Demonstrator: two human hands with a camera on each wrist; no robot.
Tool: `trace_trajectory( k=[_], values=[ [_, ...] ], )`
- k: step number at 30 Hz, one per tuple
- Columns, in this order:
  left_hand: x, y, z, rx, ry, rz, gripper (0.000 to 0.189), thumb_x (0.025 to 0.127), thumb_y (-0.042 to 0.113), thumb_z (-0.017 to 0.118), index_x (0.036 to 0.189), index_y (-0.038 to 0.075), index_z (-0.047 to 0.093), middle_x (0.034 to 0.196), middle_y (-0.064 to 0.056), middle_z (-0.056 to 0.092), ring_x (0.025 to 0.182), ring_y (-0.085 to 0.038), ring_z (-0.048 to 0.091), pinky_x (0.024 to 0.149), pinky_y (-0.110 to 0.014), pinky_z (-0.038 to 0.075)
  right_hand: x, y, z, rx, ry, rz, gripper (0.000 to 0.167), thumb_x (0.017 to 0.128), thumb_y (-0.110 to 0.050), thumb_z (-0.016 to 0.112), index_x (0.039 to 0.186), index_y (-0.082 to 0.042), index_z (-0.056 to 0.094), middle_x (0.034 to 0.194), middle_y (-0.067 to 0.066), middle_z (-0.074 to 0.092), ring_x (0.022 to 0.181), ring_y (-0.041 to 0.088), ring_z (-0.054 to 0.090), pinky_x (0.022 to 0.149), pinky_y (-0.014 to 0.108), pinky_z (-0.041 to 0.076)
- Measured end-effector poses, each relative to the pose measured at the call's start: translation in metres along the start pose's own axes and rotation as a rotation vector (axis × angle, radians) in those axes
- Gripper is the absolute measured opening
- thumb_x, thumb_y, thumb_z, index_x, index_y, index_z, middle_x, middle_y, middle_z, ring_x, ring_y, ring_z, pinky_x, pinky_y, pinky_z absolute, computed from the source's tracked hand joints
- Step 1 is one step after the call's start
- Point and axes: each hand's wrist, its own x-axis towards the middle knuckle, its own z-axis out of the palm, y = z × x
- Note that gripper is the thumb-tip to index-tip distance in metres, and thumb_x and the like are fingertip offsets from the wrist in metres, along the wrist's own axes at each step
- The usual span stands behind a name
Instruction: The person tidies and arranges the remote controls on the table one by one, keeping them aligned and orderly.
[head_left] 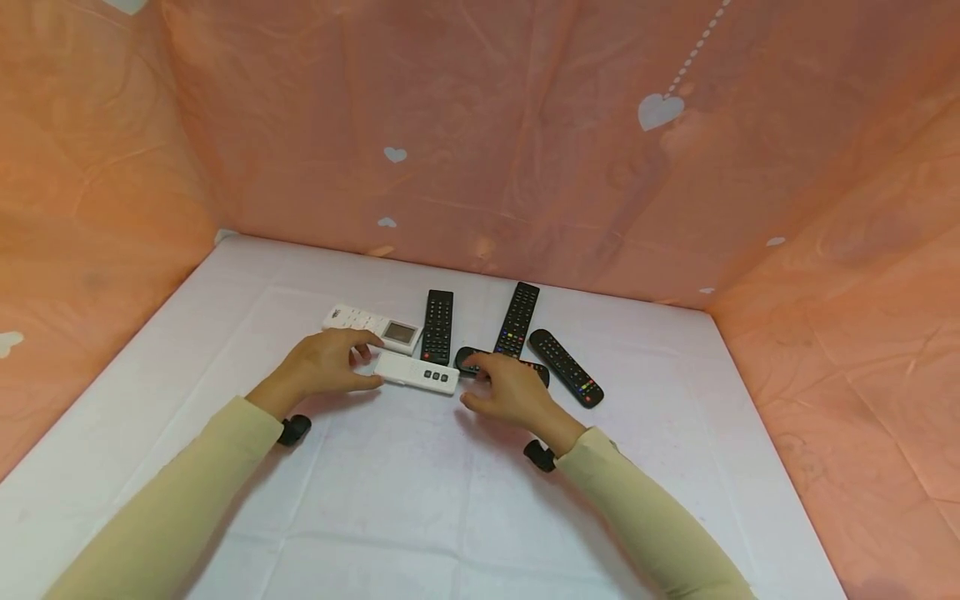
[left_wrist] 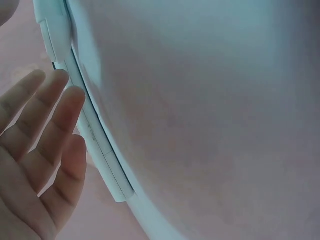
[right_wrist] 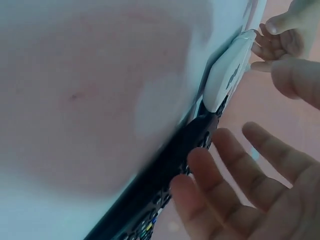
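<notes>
Fingers (left_wrist: pixel 70 107) of the left hand (head_left: pixel 326 362) stand loosely apart beside a screened white remote (head_left: pixel 360 321) and a slim white remote (head_left: pixel 405 368), contact unclear. The slim one, plain with three dark buttons, lies between the hands, near a straight black remote (head_left: pixel 438 327). The right hand (head_left: pixel 517 392), thumb and fingers apart, is over a crosswise black remote (head_left: pixel 542 372); then come a long black remote (head_left: pixel 517 319) and a rounded black remote (head_left: pixel 566 368).

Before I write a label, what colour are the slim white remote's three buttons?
Dark, nearly black buttons; clearest in the head view.
</notes>
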Motion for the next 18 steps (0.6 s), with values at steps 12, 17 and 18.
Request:
trace_trajectory(
  k=[12, 17, 18],
  values=[
    [0.008, -0.003, 0.003, -0.008, -0.036, 0.002, 0.055, 0.068, 0.039, 0.083, 0.117, 0.021, 0.065, 0.094, 0.004, 0.069, 0.078, -0.01, 0.058, 0.067, -0.029, 0.044, 0.015, -0.006, 0.006, -0.014, -0.088, 0.03, 0.05, 0.076, -0.039, 0.073, 0.122, -0.02, 0.063, 0.09, -0.003, 0.068, 0.078, 0.012, 0.061, 0.065, 0.031, 0.049],
    [0.009, -0.003, 0.004, 0.008, -0.05, -0.009, 0.056, 0.068, 0.039, 0.083, 0.117, 0.021, 0.065, 0.094, 0.004, 0.069, 0.078, -0.01, 0.058, 0.069, -0.03, 0.045, 0.019, -0.009, 0.009, -0.014, -0.095, 0.039, 0.05, 0.074, -0.038, 0.076, 0.119, -0.019, 0.064, 0.085, -0.004, 0.066, 0.073, 0.011, 0.058, 0.061, 0.029, 0.047],
    [0.01, -0.003, 0.004, 0.01, -0.056, -0.011, 0.055, 0.068, 0.039, 0.083, 0.117, 0.02, 0.065, 0.094, 0.004, 0.068, 0.078, -0.01, 0.058, 0.069, -0.031, 0.045, 0.02, -0.009, 0.01, -0.019, -0.096, 0.043, 0.05, 0.074, -0.038, 0.076, 0.118, -0.019, 0.064, 0.084, -0.005, 0.066, 0.073, 0.01, 0.057, 0.061, 0.029, 0.047]
  ],
)
